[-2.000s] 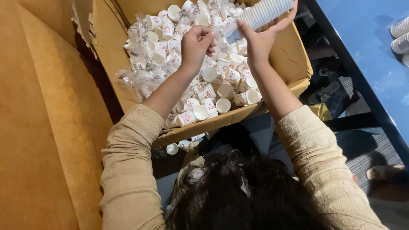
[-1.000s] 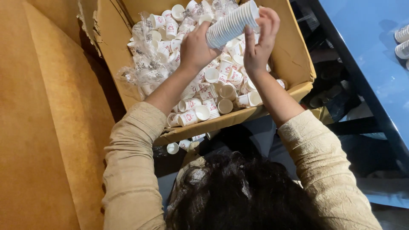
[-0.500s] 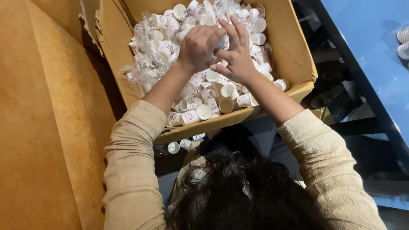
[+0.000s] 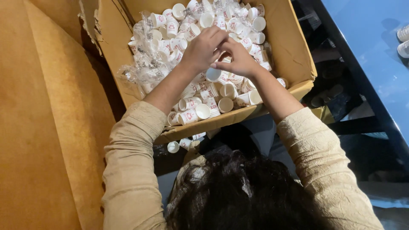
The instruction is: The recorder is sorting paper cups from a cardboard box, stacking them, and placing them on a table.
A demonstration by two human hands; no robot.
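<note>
both hands down among loose paper cups in the carton

the left hand (image 4: pixel 203 49) and the right hand (image 4: pixel 238 61) meet over the middle of an open cardboard box (image 4: pixel 298 51), fingertips touching each other just above the heap of small white paper cups (image 4: pixel 191 113) with red print. the left hand's fingers are curled in and bunched together; whatever they pinch is hidden behind the knuckles, so i cannot tell if they hold a cup. the right hand's fingers are bent and pressed toward the left hand's, and its grip is likewise hidden. one cup (image 4: pixel 213 75) lies mouth-up just beneath the two hands.

the cups fill the box floor, lying on their sides and at all angles. crumpled clear plastic wrap (image 4: pixel 145 64) sits among them along the left wall of the box. two cups (image 4: pixel 173 147) lie outside, below the near edge of the box. both forearms wear beige sleeves (image 4: pixel 132 170). a tall brown cardboard panel (image 4: pixel 47 127) stands at the left. a blue surface (image 4: pixel 370 47) lies to the right, with stacked white cups (image 4: pixel 402 40) at its far edge.
</note>
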